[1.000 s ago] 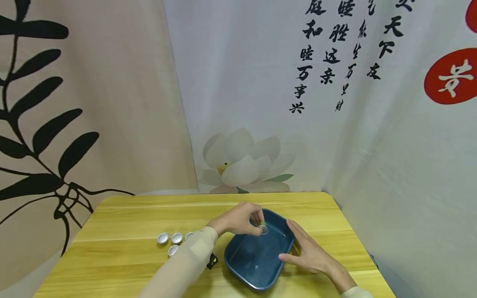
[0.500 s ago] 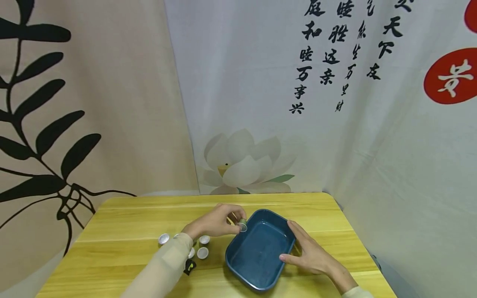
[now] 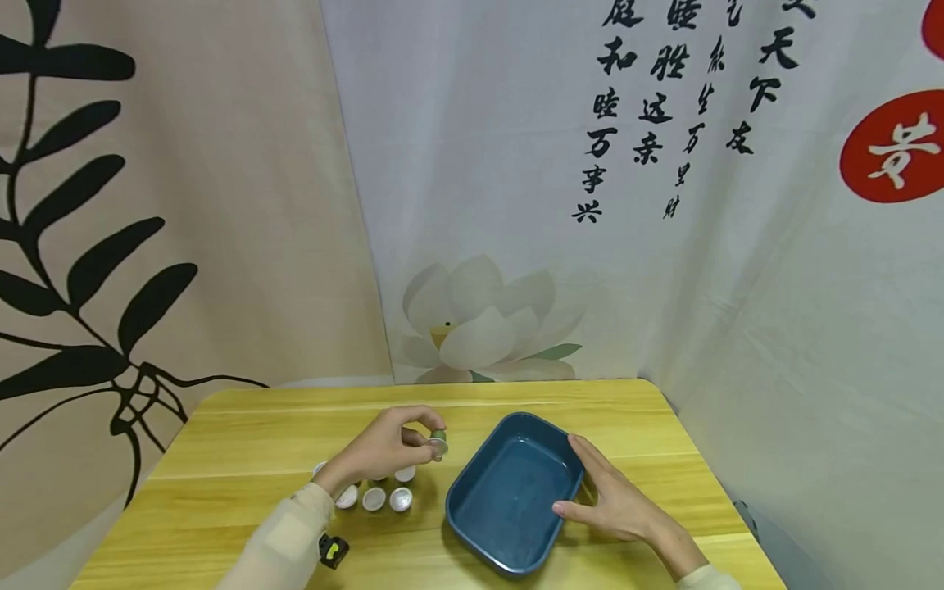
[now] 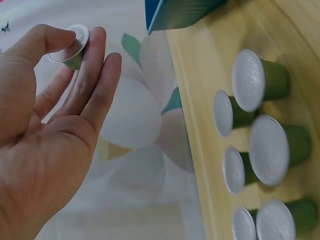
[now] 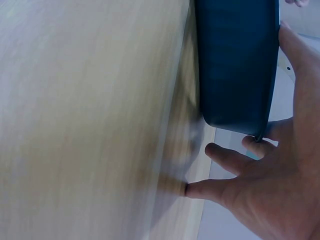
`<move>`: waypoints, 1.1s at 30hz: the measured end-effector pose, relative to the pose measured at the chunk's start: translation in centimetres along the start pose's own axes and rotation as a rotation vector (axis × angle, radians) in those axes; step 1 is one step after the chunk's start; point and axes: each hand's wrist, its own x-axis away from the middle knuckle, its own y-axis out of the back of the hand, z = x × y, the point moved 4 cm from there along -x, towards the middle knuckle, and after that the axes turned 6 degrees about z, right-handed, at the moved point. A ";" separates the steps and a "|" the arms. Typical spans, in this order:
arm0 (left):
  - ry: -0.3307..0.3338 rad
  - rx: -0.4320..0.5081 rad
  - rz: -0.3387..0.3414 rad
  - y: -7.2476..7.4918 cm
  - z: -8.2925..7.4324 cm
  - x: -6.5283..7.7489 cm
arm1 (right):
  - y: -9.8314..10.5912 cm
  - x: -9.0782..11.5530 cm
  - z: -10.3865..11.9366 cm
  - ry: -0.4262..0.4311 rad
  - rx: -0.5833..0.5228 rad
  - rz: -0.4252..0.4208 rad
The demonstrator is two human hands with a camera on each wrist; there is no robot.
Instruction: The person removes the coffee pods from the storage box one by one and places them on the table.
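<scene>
My left hand point(image 3: 394, 447) pinches a green coffee capsule point(image 3: 438, 447) with a silver foil lid between thumb and fingers. It is above the table, left of a blue rectangular baking dish point(image 3: 509, 492). In the left wrist view, the held capsule point(image 4: 75, 56) is tilted, lid toward the thumb. Below that hand stand several more capsules point(image 3: 374, 498), foil lids up, partly hidden by the hand and forearm. At the dish's right side, my right hand point(image 3: 615, 500) is spread, thumb and index finger touching the rim. Nothing shows inside the dish.
All this stands on a yellow wooden table point(image 3: 243, 459). Printed cloth point(image 3: 487, 205) hangs behind its far edge and along the right. A small black device point(image 3: 333, 551) sits beside the left sleeve.
From above the dish, my left hand has moved left with the capsule, out past the rim and toward the other capsules. My right hand and the dish have stayed put.
</scene>
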 end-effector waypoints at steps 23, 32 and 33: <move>0.049 0.015 -0.150 3.5 4.1 9.5 | 0.2 0.3 0.0 -0.011 0.012 0.009; 0.071 -0.077 -0.306 4.6 5.2 12.9 | 0.0 0.1 0.0 -0.004 0.013 -0.003; 0.083 -0.089 -0.324 4.7 5.3 13.2 | 0.0 0.1 0.0 -0.002 0.015 -0.004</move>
